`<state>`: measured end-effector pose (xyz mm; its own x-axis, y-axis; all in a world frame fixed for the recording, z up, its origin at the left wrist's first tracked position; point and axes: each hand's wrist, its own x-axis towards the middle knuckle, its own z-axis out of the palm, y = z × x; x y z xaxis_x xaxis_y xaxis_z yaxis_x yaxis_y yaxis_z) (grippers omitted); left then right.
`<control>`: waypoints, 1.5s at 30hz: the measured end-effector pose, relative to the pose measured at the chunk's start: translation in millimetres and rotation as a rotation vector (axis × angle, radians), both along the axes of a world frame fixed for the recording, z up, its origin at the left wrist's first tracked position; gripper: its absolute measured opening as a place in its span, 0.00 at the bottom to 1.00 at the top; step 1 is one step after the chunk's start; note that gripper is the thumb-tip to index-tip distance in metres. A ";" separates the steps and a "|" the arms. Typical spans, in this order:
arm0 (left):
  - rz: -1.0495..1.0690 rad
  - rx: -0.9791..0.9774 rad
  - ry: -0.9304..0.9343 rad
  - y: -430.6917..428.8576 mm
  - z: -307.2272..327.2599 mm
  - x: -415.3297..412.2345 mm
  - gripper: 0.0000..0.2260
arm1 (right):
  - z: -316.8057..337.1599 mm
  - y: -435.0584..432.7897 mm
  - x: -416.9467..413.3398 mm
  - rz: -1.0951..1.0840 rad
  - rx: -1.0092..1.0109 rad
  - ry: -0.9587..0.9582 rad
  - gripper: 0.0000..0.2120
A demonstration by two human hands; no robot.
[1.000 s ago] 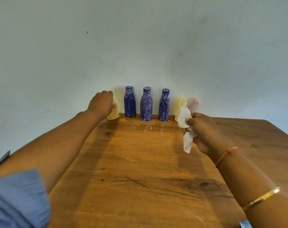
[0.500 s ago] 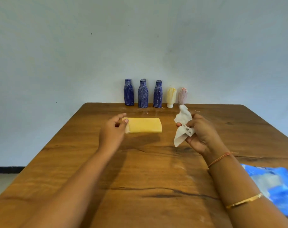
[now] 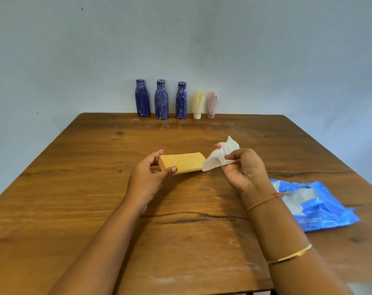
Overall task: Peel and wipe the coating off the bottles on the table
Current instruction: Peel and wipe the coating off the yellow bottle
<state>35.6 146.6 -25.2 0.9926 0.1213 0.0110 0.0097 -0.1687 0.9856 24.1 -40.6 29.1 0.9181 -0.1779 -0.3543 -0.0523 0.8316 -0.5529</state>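
Note:
My left hand (image 3: 150, 176) grips one end of a yellow tube bottle (image 3: 186, 162), held flat above the middle of the wooden table (image 3: 95, 188). My right hand (image 3: 244, 169) pinches a crumpled white wipe (image 3: 220, 156) whose lower corner touches the tube's right end. Along the far edge by the wall stand three blue bottles (image 3: 161, 100) streaked with white coating, a pale yellow tube (image 3: 198, 105) on its white cap and a pinkish tube (image 3: 212, 105).
A blue pack of wipes (image 3: 314, 204) lies on the table to the right, close to my right forearm. White smears and flakes mark the wood in front of the bottle row. The wall stands directly behind the table's far edge.
My left hand took the yellow tube from the left end of the row and carried it back to the table's middle. The right hand with the wipe closed in on its right end.

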 end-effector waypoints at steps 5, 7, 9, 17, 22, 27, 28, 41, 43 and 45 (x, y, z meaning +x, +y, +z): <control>-0.120 0.073 -0.001 2.2 -8.5 -0.9 0.34 | -3.1 22.7 4.0 -0.033 -0.032 0.024 0.21; -0.121 0.109 -0.034 4.8 -14.0 -0.2 0.34 | -5.3 31.8 9.4 -0.016 -0.055 0.029 0.20; -0.129 0.151 -0.091 6.0 -17.8 0.0 0.33 | -8.7 42.1 15.6 0.022 -0.104 0.008 0.19; -0.152 0.173 -0.203 1.3 -27.9 3.5 0.32 | -46.1 62.6 18.5 0.128 -1.088 -0.319 0.16; -0.155 0.185 -0.232 0.3 -27.4 4.3 0.30 | -66.5 33.3 21.4 0.232 -2.234 -0.581 0.21; -0.167 0.144 -0.204 1.8 -29.6 6.9 0.32 | -62.6 25.6 21.0 0.394 -2.301 -0.325 0.30; -0.170 0.111 -0.188 1.0 -29.8 7.3 0.30 | -61.0 30.7 18.1 0.432 -2.259 -0.346 0.31; -0.187 0.051 -0.183 0.2 -36.6 9.5 0.27 | -63.3 11.3 24.1 0.452 -2.378 -0.241 0.34; -0.188 0.059 -0.180 0.8 -35.3 9.8 0.28 | -60.4 6.1 27.9 0.463 -2.339 -0.121 0.35; -0.190 0.072 -0.187 -0.4 -35.4 10.0 0.27 | -57.4 14.6 25.0 0.472 -2.319 -0.113 0.36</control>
